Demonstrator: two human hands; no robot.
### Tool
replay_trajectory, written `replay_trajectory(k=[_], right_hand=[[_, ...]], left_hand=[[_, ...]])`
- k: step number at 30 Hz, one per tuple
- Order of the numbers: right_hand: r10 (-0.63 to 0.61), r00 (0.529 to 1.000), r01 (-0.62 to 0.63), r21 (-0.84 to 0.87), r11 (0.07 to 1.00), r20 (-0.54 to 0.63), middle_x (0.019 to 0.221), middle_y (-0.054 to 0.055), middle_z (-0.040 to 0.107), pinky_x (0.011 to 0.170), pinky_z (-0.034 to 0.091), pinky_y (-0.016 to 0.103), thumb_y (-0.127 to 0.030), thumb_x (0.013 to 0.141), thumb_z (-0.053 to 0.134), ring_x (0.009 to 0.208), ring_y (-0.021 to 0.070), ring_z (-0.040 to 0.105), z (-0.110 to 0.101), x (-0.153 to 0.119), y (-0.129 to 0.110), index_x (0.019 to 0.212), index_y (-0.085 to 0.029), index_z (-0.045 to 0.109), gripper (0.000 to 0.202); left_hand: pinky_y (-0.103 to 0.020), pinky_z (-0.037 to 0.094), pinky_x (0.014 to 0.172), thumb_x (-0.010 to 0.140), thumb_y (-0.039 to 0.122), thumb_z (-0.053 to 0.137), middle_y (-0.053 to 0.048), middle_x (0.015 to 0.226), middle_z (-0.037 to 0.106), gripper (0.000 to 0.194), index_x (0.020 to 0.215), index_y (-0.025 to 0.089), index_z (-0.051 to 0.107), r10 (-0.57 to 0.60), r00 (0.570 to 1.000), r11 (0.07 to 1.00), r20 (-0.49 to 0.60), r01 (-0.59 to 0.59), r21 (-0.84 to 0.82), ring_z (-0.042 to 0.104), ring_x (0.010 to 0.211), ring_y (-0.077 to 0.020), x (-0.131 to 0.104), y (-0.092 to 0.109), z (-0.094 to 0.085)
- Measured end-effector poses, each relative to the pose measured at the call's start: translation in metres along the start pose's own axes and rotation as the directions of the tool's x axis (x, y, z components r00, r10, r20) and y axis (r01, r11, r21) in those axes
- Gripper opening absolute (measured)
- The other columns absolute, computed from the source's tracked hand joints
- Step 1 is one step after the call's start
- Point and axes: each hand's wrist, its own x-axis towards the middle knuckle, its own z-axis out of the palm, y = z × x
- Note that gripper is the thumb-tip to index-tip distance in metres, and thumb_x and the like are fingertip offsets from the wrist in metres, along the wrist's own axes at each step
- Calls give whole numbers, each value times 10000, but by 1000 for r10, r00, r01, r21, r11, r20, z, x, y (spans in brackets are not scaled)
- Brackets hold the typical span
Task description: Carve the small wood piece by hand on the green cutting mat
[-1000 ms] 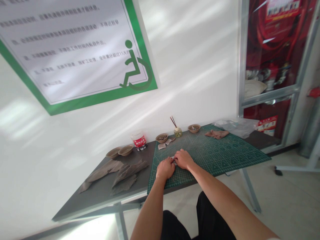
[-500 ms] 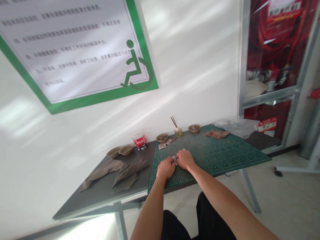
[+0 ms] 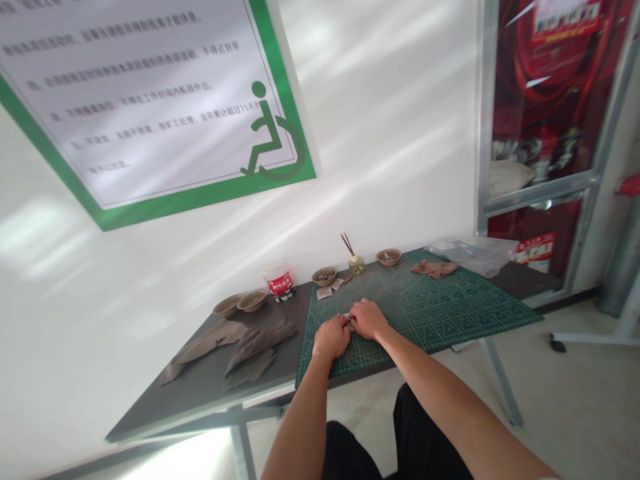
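Note:
My left hand [image 3: 332, 336] rests on the green cutting mat [image 3: 425, 303], its fingers closed at the edge of a small pale flat piece [image 3: 348, 317]. Close beside it, my right hand [image 3: 368, 319] has its fingers bent down onto the same piece from the right. The fingers cover most of the piece, so its kind cannot be made out. Just beyond my hands lie small pale squares [image 3: 325, 293], near a bowl [image 3: 325, 276] of small dark bits.
Crumpled grey-brown cloths [image 3: 257, 343] and two bowls [image 3: 253, 300] occupy the left of the table. Along the wall stand a red-labelled tub [image 3: 280, 280], a reed diffuser [image 3: 357, 265] and another bowl [image 3: 389, 257]. A brown cloth [image 3: 434, 269] and a plastic bag [image 3: 475, 255] lie at right.
My right hand has shifted slightly left, towards my left hand, and covers more of the pale piece. My left hand has barely moved.

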Motion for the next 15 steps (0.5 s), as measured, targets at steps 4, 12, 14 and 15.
replay_trajectory(k=[4, 12, 14, 15], right_hand=[[5, 1000, -5, 11, 1000, -11, 954, 70, 629, 804, 325, 308, -258, 839, 446, 975, 210, 473, 0, -3, -1, 864, -181, 637, 208], [109, 993, -110, -16, 994, -50, 963, 90, 615, 778, 331, 316, -248, 885, 361, 973, 220, 464, 5, -1, 0, 891, -174, 627, 276], [110, 993, -112, -20, 994, -50, 973, 93, 613, 780, 333, 317, -247, 895, 345, 977, 220, 461, 6, 1, 0, 894, -176, 630, 294], [106, 993, -106, -20, 994, -43, 977, 93, 613, 782, 334, 317, -247, 898, 343, 979, 218, 459, 6, 2, 0, 891, -176, 632, 298]], left_hand=[[-291, 366, 980, 847, 277, 387, -7, 1270, 553, 369, 1162, 284, 580, -7, 1000, 1000, 4, 7, 1, 482, 1182, -183, -1, 2, -1], [-284, 373, 968, 837, 255, 384, -9, 1251, 568, 359, 1119, 277, 604, 22, 1000, 1000, -19, -21, 22, 480, 1184, -182, 0, 0, 3], [-286, 381, 961, 835, 259, 386, -16, 1259, 562, 361, 1126, 271, 599, 24, 1000, 999, -20, -24, 25, 486, 1177, -185, 2, -2, 4], [-288, 385, 958, 835, 261, 386, -20, 1263, 558, 363, 1131, 269, 597, 23, 1000, 999, -19, -23, 25, 489, 1174, -187, 2, -3, 5]])
